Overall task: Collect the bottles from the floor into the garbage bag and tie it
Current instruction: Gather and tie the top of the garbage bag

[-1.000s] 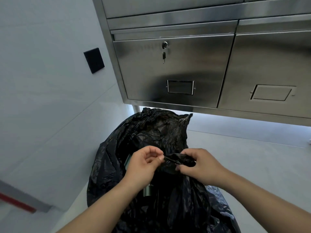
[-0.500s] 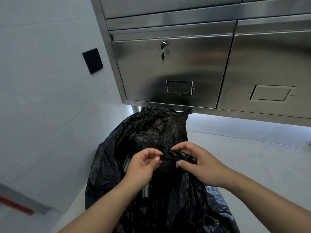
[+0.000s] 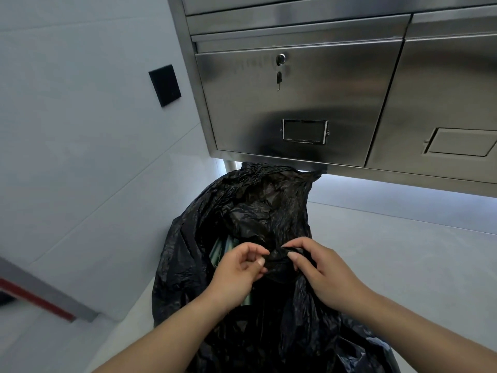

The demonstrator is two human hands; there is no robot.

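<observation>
On pale floor below steel cabinets (locked), left hand and right hand pinch garbage bag.

Most of what fills the garbage bag is hidden by black plastic; only a sliver of greenish bottles shows through the gap. The left hand and right hand cover the gathered plastic, so any knot cannot be made out. The bag's base runs off the bottom edge.
</observation>
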